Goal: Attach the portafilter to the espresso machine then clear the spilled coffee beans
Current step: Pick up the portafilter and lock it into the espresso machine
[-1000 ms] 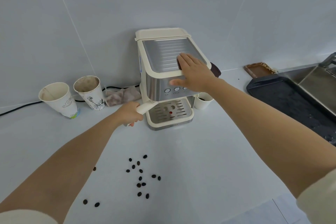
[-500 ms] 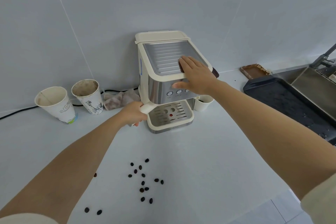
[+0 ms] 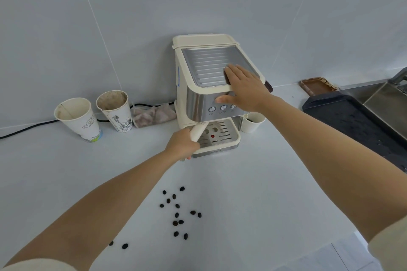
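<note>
A cream and steel espresso machine (image 3: 198, 99) stands against the tiled wall. My left hand (image 3: 181, 144) is wrapped around the cream handle of the portafilter (image 3: 197, 131), which points out from under the machine's head toward the front left; its basket end is hidden under the head. My right hand (image 3: 244, 89) lies flat on the machine's top front edge, thumb on the steel panel above the buttons. Several dark coffee beans (image 3: 176, 211) lie scattered on the white counter in front, and two more beans (image 3: 124, 246) lie further left.
Two used paper cups (image 3: 77, 119) (image 3: 115, 110) and a crumpled cloth (image 3: 154, 114) sit left of the machine, with a black cable (image 3: 22, 130) behind. A small white cup (image 3: 253, 124) stands at its right. A dark tray (image 3: 352, 121), brown dish (image 3: 317, 86) and sink (image 3: 385, 99) are at the right.
My left hand has swung the portafilter handle from the left toward the machine's front. My right hand stays pressed on the machine's top.
</note>
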Available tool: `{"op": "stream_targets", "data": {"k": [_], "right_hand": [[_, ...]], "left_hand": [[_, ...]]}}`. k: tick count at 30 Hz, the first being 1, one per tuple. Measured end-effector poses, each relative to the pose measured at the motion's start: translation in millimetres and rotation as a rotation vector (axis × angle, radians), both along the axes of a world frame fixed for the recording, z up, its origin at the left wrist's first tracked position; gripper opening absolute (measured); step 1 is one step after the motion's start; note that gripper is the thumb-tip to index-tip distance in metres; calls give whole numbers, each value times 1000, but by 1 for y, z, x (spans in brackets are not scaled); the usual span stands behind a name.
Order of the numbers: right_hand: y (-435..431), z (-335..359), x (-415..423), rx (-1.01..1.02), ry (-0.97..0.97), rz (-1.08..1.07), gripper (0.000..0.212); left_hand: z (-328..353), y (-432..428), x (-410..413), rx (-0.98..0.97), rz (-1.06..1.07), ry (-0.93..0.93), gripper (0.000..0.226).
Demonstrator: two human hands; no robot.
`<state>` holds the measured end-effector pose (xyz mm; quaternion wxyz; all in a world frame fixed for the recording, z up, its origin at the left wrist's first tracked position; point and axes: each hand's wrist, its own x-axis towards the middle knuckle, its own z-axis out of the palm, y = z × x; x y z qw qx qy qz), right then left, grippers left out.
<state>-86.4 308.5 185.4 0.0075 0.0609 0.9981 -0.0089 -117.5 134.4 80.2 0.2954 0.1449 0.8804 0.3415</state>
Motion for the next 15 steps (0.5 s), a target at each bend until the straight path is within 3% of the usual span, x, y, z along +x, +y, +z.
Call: {"op": "stream_targets", "data": {"k": [6, 15], "right_hand": [[2, -5, -3, 4, 15, -3, 90], [2, -6, -2, 22, 36, 12, 90]], "left_hand": [[-4, 19, 26, 77, 82, -101, 23], [-6, 46, 46, 324, 390, -399, 31]]}}
